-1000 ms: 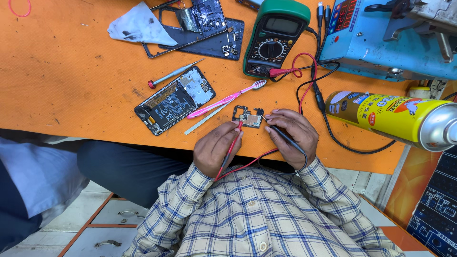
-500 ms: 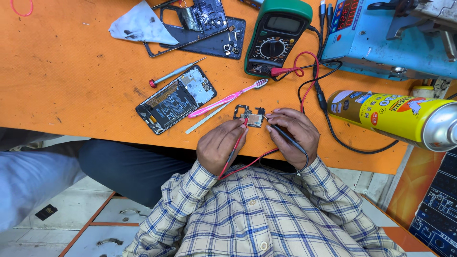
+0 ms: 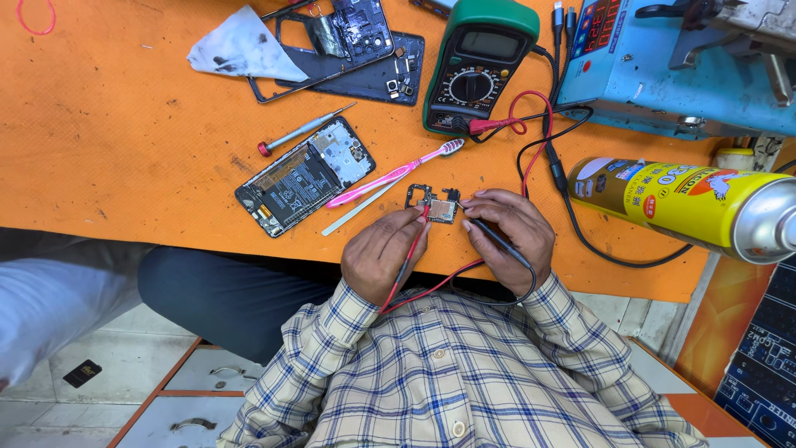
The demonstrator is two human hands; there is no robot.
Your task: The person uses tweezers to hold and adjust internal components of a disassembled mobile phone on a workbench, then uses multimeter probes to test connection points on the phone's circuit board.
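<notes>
A person's left hand [image 3: 383, 253] pinches a red probe [image 3: 408, 249], the right hand [image 3: 507, 236] a black probe [image 3: 497, 236] — both tips on a small circuit board [image 3: 434, 202] at the orange table's [image 3: 124, 124] near edge. Beyond lie a pink toothbrush [image 3: 394, 172], an opened phone [image 3: 303, 175] and a green multimeter [image 3: 478, 65].

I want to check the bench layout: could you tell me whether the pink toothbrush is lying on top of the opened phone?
No, the pink toothbrush lies on the orange table beside the opened phone.

Bare orange table [image 3: 116, 141] lies open on one side; the spray can [image 3: 688, 203] and black cables [image 3: 580, 232] crowd the other.
</notes>
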